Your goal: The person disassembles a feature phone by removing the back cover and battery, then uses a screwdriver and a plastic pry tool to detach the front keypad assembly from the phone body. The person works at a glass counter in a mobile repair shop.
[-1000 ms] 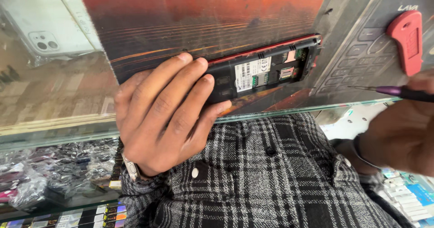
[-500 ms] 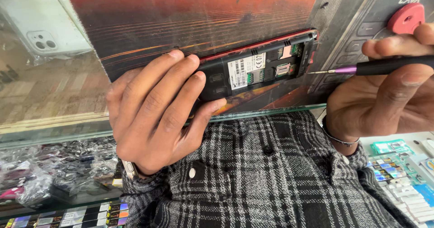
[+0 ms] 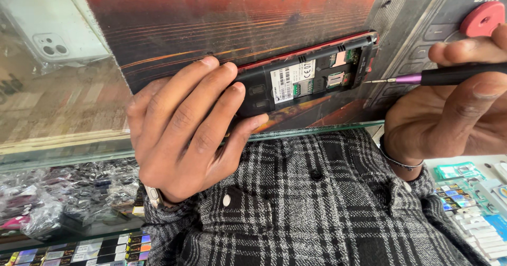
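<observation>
While the plaid shirt (image 3: pixel 317 213) fills the near edge of the view, the left hand (image 3: pixel 185 134) lies just beyond it, fingers (image 3: pixel 211 92) spread flat and pressing down one end of an opened black phone (image 3: pixel 306 78) that rests on the glass tabletop (image 3: pixel 63 139). To the right, the right hand (image 3: pixel 449 107) has its fingers clamped together round a slim screwdriver (image 3: pixel 438 76), black in the handle and purple at the collar. Its tip sits at the phone's far end, seemingly at a screw, though that is too small to tell. Should the tip slip sideways, it could gouge the exposed board, since only flat finger pressure steadies the phone. A white rectangular label with dark bars lies mid-body. Small green and blue packets (image 3: pixel 465 192) show at the right. Farther off sit a red disc (image 3: pixel 483 18) and a white phone case (image 3: pixel 53 31).
</observation>
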